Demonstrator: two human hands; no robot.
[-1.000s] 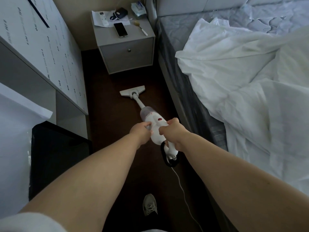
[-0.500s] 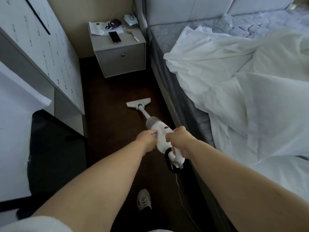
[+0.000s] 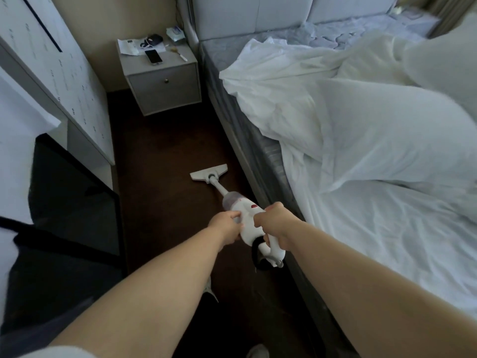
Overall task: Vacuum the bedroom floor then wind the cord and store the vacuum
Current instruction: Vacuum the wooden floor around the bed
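A white stick vacuum [image 3: 246,211] slants down to the dark floor [image 3: 165,192] in the aisle beside the bed. Its flat floor head [image 3: 209,172] lies on the floor, well short of the nightstand. My left hand [image 3: 227,226] grips the left side of the vacuum body. My right hand [image 3: 275,223] grips the handle just behind the red switch. The black loop at the handle's rear end [image 3: 255,254] sticks out below my right wrist. The cord is hidden behind my arms.
A grey nightstand [image 3: 165,86] with a phone [image 3: 153,57] and papers stands at the far end of the aisle. The bed [image 3: 361,151] with rumpled white sheets lines the right side. A white cabinet [image 3: 59,73] and a black panel [image 3: 74,200] line the left. A shoe [image 3: 256,351] shows at the bottom.
The vacuum head has been drawn back from the nightstand toward me along the aisle. Both hands keep their hold. My view has shifted back and to the right.
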